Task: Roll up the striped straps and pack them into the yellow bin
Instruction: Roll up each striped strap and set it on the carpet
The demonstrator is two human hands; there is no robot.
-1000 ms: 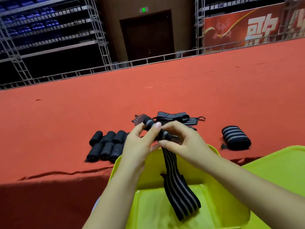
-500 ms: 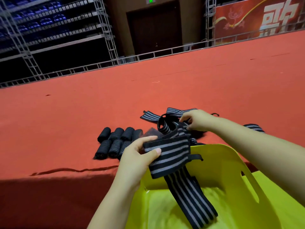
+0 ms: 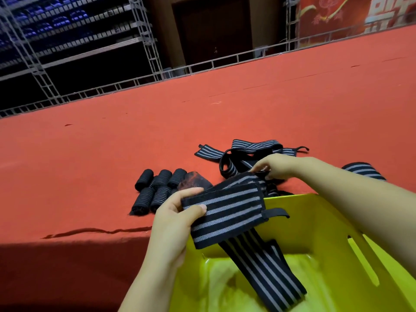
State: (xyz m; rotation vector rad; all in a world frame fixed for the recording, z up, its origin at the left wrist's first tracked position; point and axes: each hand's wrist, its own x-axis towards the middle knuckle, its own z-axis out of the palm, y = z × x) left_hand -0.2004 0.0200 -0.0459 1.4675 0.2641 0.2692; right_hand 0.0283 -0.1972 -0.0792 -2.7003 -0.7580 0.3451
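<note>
My left hand [image 3: 180, 212] pinches the flat end of a black strap with grey stripes [image 3: 227, 210], thumb on top. The strap's long tail hangs down into the yellow bin [image 3: 315, 221] below. My right hand [image 3: 276, 165] reaches over the bin's far rim and pinches the far end of that strap, right beside a loose pile of unrolled striped straps [image 3: 247, 152] on the red surface. Several rolled straps [image 3: 155, 190] lie in rows to the left of the pile. One more rolled strap [image 3: 364, 170] shows behind my right forearm.
The red carpeted platform [image 3: 112, 154] runs wide and drops at its near edge into shadow on the left. A metal railing [image 3: 202, 66] lines its far side, with scaffold seating and a dark door beyond.
The strap was a small roll held by both hands; it has come open. My right hand moved away to the pile side while my left keeps the flat end. The view shifted slightly.
</note>
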